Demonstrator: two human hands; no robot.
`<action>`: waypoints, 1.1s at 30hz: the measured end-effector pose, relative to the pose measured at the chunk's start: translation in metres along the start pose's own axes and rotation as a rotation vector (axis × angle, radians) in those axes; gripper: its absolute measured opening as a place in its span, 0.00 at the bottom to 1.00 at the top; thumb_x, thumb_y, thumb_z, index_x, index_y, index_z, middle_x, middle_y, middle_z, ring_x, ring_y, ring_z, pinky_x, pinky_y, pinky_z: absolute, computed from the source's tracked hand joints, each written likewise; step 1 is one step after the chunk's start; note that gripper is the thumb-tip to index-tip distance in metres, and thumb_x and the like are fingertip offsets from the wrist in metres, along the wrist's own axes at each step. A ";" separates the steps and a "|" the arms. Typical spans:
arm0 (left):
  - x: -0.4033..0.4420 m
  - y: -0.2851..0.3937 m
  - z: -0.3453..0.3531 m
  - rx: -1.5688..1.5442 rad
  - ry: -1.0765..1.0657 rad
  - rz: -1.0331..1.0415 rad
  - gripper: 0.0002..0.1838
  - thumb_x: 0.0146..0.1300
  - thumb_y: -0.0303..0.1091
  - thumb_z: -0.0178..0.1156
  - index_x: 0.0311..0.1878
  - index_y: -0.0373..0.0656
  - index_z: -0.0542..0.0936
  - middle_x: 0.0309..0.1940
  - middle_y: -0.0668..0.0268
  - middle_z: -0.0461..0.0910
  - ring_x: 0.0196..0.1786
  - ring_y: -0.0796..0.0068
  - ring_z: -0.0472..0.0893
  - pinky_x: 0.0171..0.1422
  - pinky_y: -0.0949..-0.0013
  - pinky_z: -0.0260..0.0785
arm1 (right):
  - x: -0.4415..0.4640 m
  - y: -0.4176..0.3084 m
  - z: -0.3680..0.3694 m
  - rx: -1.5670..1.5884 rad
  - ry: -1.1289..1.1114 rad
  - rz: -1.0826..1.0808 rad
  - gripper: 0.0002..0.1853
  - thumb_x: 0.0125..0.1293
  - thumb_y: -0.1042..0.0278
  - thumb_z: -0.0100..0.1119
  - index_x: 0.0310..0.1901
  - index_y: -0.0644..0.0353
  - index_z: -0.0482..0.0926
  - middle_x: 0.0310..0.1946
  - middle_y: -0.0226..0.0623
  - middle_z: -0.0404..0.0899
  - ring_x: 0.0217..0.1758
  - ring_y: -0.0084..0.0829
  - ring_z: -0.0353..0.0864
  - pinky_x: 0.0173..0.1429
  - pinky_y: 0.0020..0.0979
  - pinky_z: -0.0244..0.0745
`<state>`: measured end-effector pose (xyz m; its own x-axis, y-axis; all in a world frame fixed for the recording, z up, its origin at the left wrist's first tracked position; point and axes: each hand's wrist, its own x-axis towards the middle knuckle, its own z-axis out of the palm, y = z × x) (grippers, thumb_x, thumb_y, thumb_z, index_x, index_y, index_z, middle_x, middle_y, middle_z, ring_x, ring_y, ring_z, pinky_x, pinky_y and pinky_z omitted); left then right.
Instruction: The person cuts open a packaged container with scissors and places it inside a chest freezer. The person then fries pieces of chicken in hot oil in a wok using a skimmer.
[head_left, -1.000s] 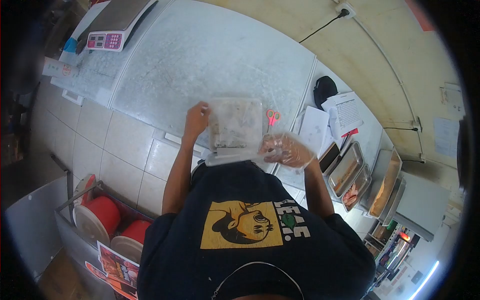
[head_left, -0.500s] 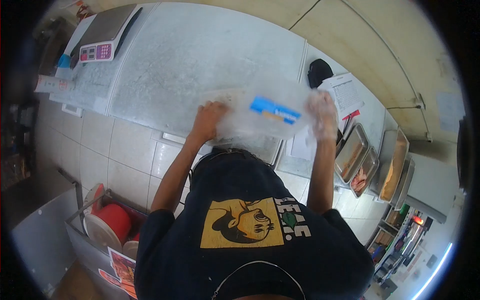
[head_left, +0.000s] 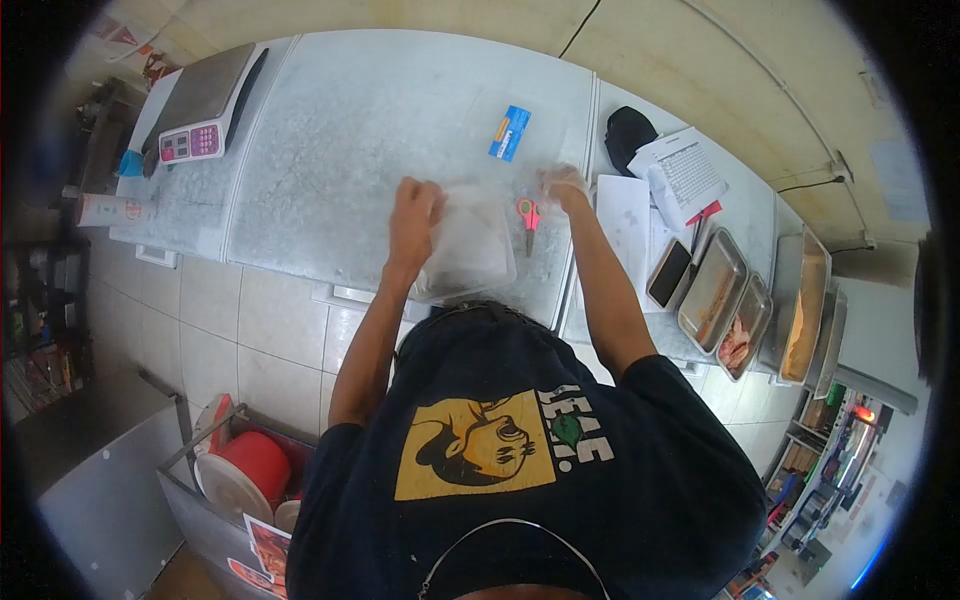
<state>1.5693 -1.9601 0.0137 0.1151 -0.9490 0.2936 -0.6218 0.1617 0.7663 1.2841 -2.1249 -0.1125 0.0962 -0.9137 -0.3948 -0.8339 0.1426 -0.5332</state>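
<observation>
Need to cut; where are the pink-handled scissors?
In the head view, the scissors lie on the table, right of the plastic container, near the right hand.

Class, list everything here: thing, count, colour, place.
Table: one, grey, centre.
Container: one, clear, table's near edge.
Scissors: one pair, pink handles, right of container.
Label: one, blue-orange, beyond scissors.
Scale: one, grey-white, far left.
Cylinder: one, white, table's left edge.
Papers: several, white, right.
Phone: one, black, beside papers.
Bundle: one, black, beyond papers.
Metal trays: at least three, silver, far right.
Bucket: at least one, red, lower left.
Wall: one, cream, behind table.
Shirt: one, black with yellow print, bottom centre.
Left hand: one, bare, at container.
Right hand: one, clear-gloved, right of scissors.
</observation>
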 end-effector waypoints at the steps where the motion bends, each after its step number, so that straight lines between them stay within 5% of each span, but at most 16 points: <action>1: 0.000 -0.004 0.000 -0.001 0.001 -0.006 0.06 0.62 0.32 0.58 0.36 0.40 0.75 0.35 0.56 0.69 0.39 0.55 0.72 0.42 0.57 0.66 | -0.025 -0.017 -0.014 -0.510 0.033 -0.078 0.13 0.65 0.64 0.54 0.44 0.64 0.79 0.43 0.49 0.81 0.44 0.43 0.82 0.49 0.36 0.79; 4: 0.008 -0.019 0.001 0.101 0.207 -0.088 0.06 0.62 0.30 0.60 0.36 0.39 0.75 0.37 0.55 0.68 0.35 0.58 0.72 0.40 0.59 0.67 | -0.066 -0.046 -0.029 -0.535 0.277 0.090 0.13 0.64 0.61 0.54 0.43 0.60 0.80 0.43 0.45 0.82 0.43 0.44 0.82 0.50 0.37 0.77; 6: 0.011 -0.021 0.001 0.005 0.301 -0.274 0.07 0.62 0.32 0.61 0.36 0.39 0.75 0.33 0.55 0.69 0.30 0.60 0.72 0.37 0.60 0.67 | -0.082 -0.052 -0.023 -0.165 0.378 -0.502 0.13 0.62 0.60 0.55 0.42 0.59 0.80 0.43 0.40 0.82 0.42 0.44 0.82 0.50 0.37 0.76; 8: 0.021 -0.036 0.008 0.052 0.288 -0.204 0.07 0.62 0.32 0.61 0.35 0.40 0.75 0.31 0.56 0.69 0.29 0.60 0.72 0.37 0.60 0.66 | -0.104 -0.078 0.005 0.050 0.128 -0.691 0.16 0.60 0.57 0.58 0.43 0.59 0.79 0.45 0.40 0.81 0.45 0.43 0.81 0.52 0.39 0.74; 10: 0.027 -0.046 0.013 0.087 0.280 -0.115 0.07 0.62 0.32 0.61 0.35 0.40 0.75 0.29 0.57 0.70 0.28 0.60 0.72 0.36 0.60 0.66 | -0.136 -0.126 0.032 0.079 0.176 -1.003 0.18 0.58 0.56 0.59 0.44 0.60 0.78 0.44 0.42 0.80 0.46 0.44 0.79 0.52 0.43 0.71; 13: 0.040 -0.054 0.013 0.053 0.280 -0.124 0.06 0.62 0.31 0.62 0.36 0.40 0.76 0.26 0.58 0.69 0.29 0.61 0.72 0.36 0.60 0.65 | -0.143 -0.140 0.064 -0.275 0.434 -0.953 0.16 0.59 0.57 0.58 0.44 0.56 0.81 0.42 0.41 0.81 0.48 0.44 0.78 0.56 0.42 0.71; 15: 0.043 -0.058 0.008 0.075 0.293 -0.168 0.06 0.61 0.31 0.62 0.36 0.41 0.76 0.28 0.58 0.70 0.29 0.62 0.72 0.35 0.60 0.64 | -0.143 -0.131 0.078 -0.524 -0.103 -0.715 0.19 0.60 0.53 0.57 0.48 0.56 0.78 0.45 0.47 0.79 0.48 0.46 0.78 0.54 0.46 0.70; 19: 0.043 -0.075 0.008 -0.006 0.356 -0.194 0.07 0.60 0.31 0.63 0.37 0.41 0.76 0.29 0.58 0.71 0.29 0.62 0.72 0.35 0.60 0.64 | -0.157 -0.080 0.098 -0.186 -0.423 -0.658 0.18 0.59 0.53 0.57 0.46 0.55 0.78 0.41 0.47 0.79 0.45 0.48 0.77 0.50 0.48 0.69; 22: 0.040 -0.049 -0.002 0.078 0.463 -0.183 0.06 0.60 0.30 0.63 0.36 0.40 0.76 0.28 0.56 0.71 0.30 0.62 0.72 0.36 0.61 0.64 | -0.176 -0.084 0.069 -0.144 -0.575 -0.882 0.14 0.59 0.55 0.57 0.42 0.54 0.79 0.38 0.45 0.79 0.42 0.47 0.77 0.45 0.47 0.69; 24: 0.035 -0.040 -0.006 0.063 0.335 -0.316 0.06 0.60 0.30 0.62 0.37 0.40 0.77 0.30 0.53 0.75 0.30 0.62 0.73 0.36 0.61 0.63 | -0.163 -0.106 0.048 -0.224 0.040 -1.008 0.13 0.59 0.56 0.58 0.40 0.55 0.81 0.37 0.44 0.80 0.42 0.44 0.77 0.47 0.43 0.70; 25: 0.033 -0.041 -0.006 0.064 0.330 -0.317 0.06 0.60 0.30 0.62 0.37 0.40 0.77 0.30 0.53 0.75 0.30 0.62 0.73 0.36 0.61 0.63 | -0.153 -0.112 0.045 -0.221 0.039 -1.004 0.13 0.59 0.56 0.58 0.40 0.55 0.81 0.37 0.44 0.80 0.42 0.44 0.77 0.47 0.43 0.70; 27: 0.027 -0.043 -0.004 -0.058 -0.256 -0.444 0.08 0.61 0.30 0.60 0.42 0.40 0.77 0.35 0.51 0.79 0.37 0.58 0.78 0.43 0.58 0.68 | -0.137 -0.125 0.044 -0.480 0.310 -0.682 0.17 0.55 0.56 0.59 0.37 0.62 0.81 0.36 0.47 0.80 0.42 0.43 0.78 0.49 0.39 0.72; 28: 0.022 -0.044 0.000 -0.055 -0.257 -0.442 0.08 0.61 0.30 0.60 0.42 0.40 0.77 0.35 0.51 0.79 0.37 0.58 0.78 0.43 0.58 0.68 | -0.135 -0.133 0.045 -0.477 0.312 -0.681 0.17 0.55 0.56 0.59 0.37 0.62 0.81 0.36 0.47 0.80 0.42 0.43 0.78 0.49 0.39 0.72; 30: 0.010 -0.041 0.011 -0.085 -0.078 -0.003 0.10 0.62 0.28 0.58 0.47 0.40 0.78 0.45 0.51 0.79 0.50 0.52 0.78 0.56 0.57 0.68 | -0.130 -0.148 0.045 -0.605 0.226 -0.521 0.14 0.59 0.55 0.57 0.39 0.56 0.80 0.35 0.44 0.80 0.39 0.45 0.78 0.42 0.42 0.73; 33: 0.000 -0.042 0.016 -0.003 -0.057 0.049 0.12 0.61 0.26 0.56 0.49 0.40 0.79 0.51 0.53 0.77 0.62 0.49 0.70 0.65 0.57 0.63 | -0.108 -0.128 0.056 -0.553 0.240 -0.565 0.13 0.61 0.57 0.54 0.37 0.57 0.80 0.32 0.45 0.80 0.37 0.46 0.79 0.42 0.44 0.73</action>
<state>1.5832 -1.9715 -0.0271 0.0397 -0.9537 0.2980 -0.6235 0.2095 0.7533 1.4115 -2.0229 -0.0435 0.5148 -0.8569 0.0267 -0.8477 -0.5135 -0.1330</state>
